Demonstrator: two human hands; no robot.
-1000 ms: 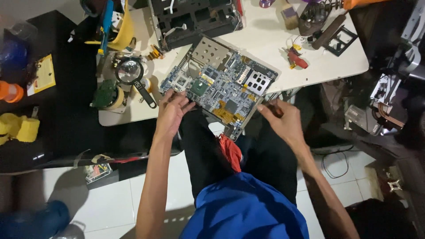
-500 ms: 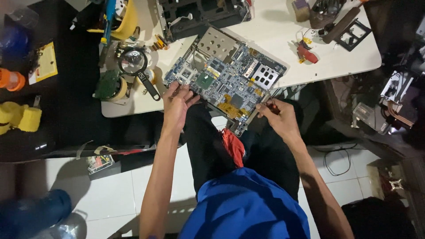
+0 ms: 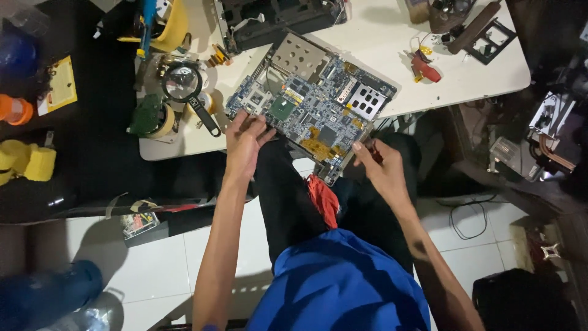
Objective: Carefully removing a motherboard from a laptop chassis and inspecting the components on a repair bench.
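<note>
The white surface (image 3: 392,55) fills the upper middle of the view, with a tiled floor (image 3: 153,270) below it. On its near edge lies the circuit board (image 3: 312,107), blue-green and crowded with chips, tilted so one corner overhangs the edge toward the person's lap. At 12 o'clock from the board sits a dark opened chassis (image 3: 275,18).

The person's blue shirt (image 3: 343,288) and dark trousers take the bottom centre, with a red cloth (image 3: 323,199) on the lap.

The left hand (image 3: 245,144) rests on the board's 9 o'clock corner, its fingers curled narrow over the edge, touching it. The right hand (image 3: 383,165) is at the board's 4 o'clock corner, fingers closed on a small red-handled tool (image 3: 373,151) whose tip meets the board's edge; what kind of tool cannot be told.

At 9 o'clock from the board lies a magnifier (image 3: 184,83) with a black handle, and just beside it a green tape roll (image 3: 147,117). At 2 o'clock from the board, well apart, sits a small red part (image 3: 424,67). Far off at 9 o'clock, yellow blocks (image 3: 27,162) lie on a dark bench.
</note>
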